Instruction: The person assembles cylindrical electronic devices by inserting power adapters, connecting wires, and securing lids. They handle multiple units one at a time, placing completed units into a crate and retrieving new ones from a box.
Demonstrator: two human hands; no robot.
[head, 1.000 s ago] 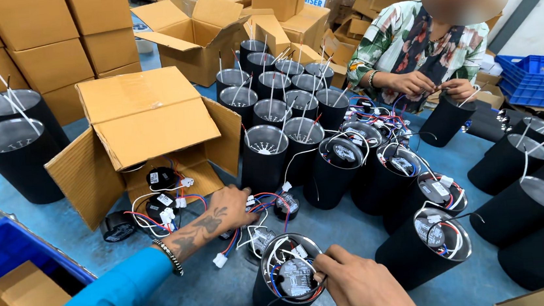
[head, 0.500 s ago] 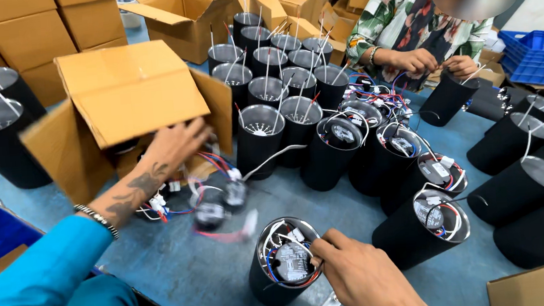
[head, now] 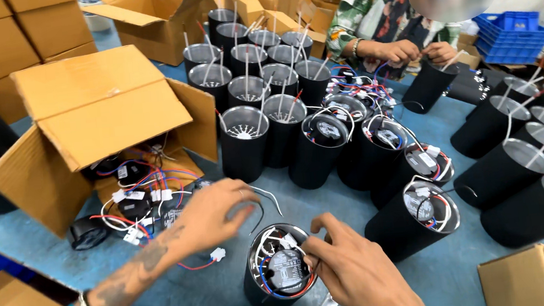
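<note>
Back from the cardboard box [head: 105,121], the left hand [head: 215,214] pinches a thin, floppy wire [head: 264,198] while right-hand fingers [head: 316,251] grip the stiff black can [head: 276,274] at its rim.

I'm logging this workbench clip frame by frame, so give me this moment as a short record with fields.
left hand: above the table, pinching thin wires
right hand: fingers on the rim of the black cylinder housing
housing: upright, open top, round module and coloured wires inside
open cardboard box: on its side, wired modules spilling out
co-worker's hands: on another black housing across the table
surface: blue table
</note>
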